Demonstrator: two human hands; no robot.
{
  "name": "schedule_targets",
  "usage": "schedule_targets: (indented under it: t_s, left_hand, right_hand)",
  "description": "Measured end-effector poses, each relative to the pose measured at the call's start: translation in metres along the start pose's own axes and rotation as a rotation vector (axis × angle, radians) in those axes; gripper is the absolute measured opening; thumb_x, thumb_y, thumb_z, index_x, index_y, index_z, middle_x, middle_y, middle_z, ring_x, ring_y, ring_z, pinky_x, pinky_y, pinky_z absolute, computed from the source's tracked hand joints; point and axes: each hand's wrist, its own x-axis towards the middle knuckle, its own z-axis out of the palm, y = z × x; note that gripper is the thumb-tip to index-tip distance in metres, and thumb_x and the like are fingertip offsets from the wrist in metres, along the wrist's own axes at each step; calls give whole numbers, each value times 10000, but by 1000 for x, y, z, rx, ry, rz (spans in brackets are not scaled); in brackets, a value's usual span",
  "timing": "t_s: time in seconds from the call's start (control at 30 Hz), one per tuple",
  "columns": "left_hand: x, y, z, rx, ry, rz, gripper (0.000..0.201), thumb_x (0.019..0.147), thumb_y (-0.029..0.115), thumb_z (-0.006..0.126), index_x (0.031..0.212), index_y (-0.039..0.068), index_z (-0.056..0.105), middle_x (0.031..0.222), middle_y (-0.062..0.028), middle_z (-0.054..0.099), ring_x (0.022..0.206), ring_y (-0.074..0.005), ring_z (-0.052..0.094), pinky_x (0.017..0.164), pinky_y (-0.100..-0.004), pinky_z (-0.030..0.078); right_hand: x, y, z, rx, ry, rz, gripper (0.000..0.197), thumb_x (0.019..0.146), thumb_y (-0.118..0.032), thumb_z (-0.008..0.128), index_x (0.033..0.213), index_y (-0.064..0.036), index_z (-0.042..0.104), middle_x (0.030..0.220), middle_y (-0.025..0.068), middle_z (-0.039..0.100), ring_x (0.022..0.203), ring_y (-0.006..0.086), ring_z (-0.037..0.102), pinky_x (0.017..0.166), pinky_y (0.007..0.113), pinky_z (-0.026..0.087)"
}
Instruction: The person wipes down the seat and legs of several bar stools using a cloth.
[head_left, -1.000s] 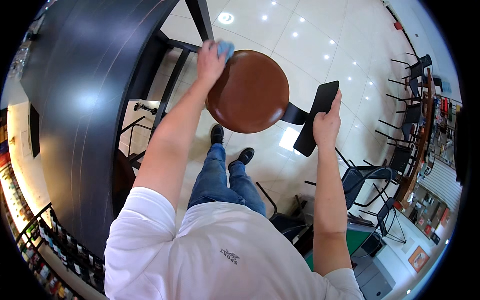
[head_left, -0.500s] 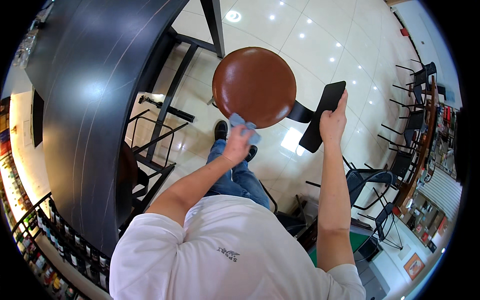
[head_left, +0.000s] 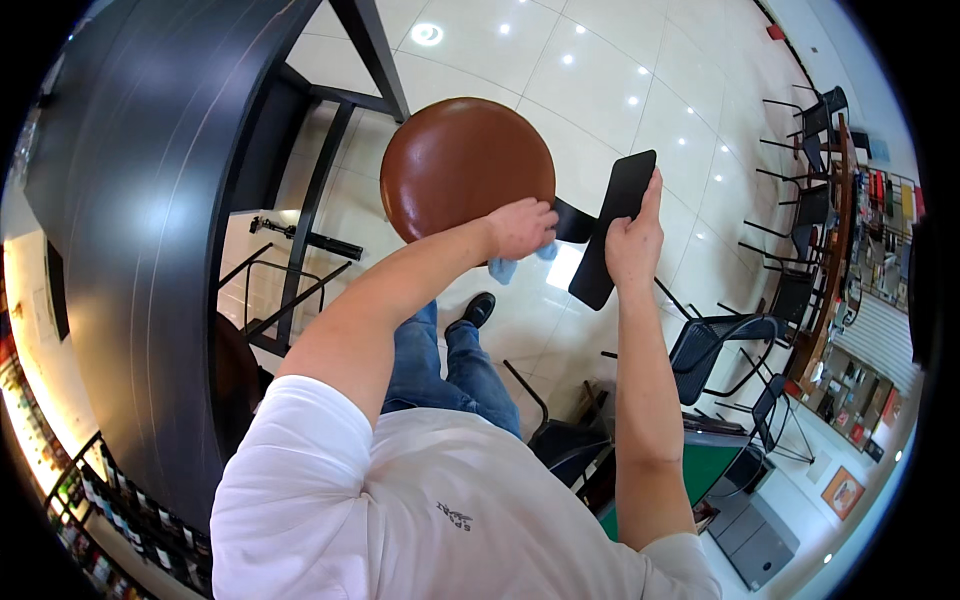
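Note:
A stool with a round, glossy brown seat (head_left: 465, 165) stands in front of me, its narrow black backrest (head_left: 622, 190) rising on the right. My right hand (head_left: 636, 245) grips the backrest, thumb on the near face and fingers around its outer edge. At the seat's near right rim, my left hand (head_left: 522, 228) is closed on a light-blue cloth (head_left: 503, 270). Parts of the cloth hang below the rim; the rest is hidden under the hand. A dark curved bracket (head_left: 573, 220) joins the seat to the backrest.
A tall dark marble-look table (head_left: 150, 220) runs along my left, with black metal legs (head_left: 372, 55). A black tubular object (head_left: 330, 245) shows beneath it. Black chairs (head_left: 720, 350) stand at right, several more along a wooden counter (head_left: 835, 260). Bottles (head_left: 130, 500) line a rack at lower left.
My left hand has moved right with the cloth along the seat's near edge, toward the backrest bracket. The right hand keeps its hold. The whole view has shifted slightly.

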Motion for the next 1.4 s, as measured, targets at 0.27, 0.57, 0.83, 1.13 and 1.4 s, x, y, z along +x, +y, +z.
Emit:
schedule_targets:
  t_s: [0.27,0.57,0.83,1.13,1.4]
  left_hand:
    - [68,-109,-22,91,104,-477,121,770,138,640,851,64,693,963,-153,644,968,-338,635,848,-437,538]
    - [-92,-198,-49,-128,451,-1433,385,887,353,629,1050,14,710,1090,-241,676,1079,-401,635,969,-468,497]
    - [-186,-114,-3,-272,689,-1888,405,929,358,611,1082,-6,699,1098,-241,705,1056,-401,667,928,-478,510]
    - [-135,63,91,-516,934,-2066,320,983,224,528,1213,29,634,1124,-233,690,1057,-430,644,905,-493,499]
    - [-43,136,22,-1485,651,-1648,302,936,250,685,1106,0,677,1046,-121,706,963,-216,666,833,-364,519]
  right_hand:
    - [0,3,4,20,38,-42,837,801,92,459,1583,-80,213,1171,293,651,923,478,649,832,488,520]
    - [1,-5,0,44,-5,66,829,813,99,454,1584,-84,211,1243,285,628,972,472,645,865,480,514]
    - [0,-7,-4,50,-40,74,846,804,94,463,1588,-97,207,1289,260,619,1018,444,652,892,466,517]
    - [4,-20,-5,-14,-99,144,830,823,62,478,1588,-105,202,1198,285,650,1036,440,653,914,471,510]
    - [4,-10,-2,-63,-44,16,826,829,1,502,1577,-39,155,1187,307,633,1031,479,633,912,520,494]
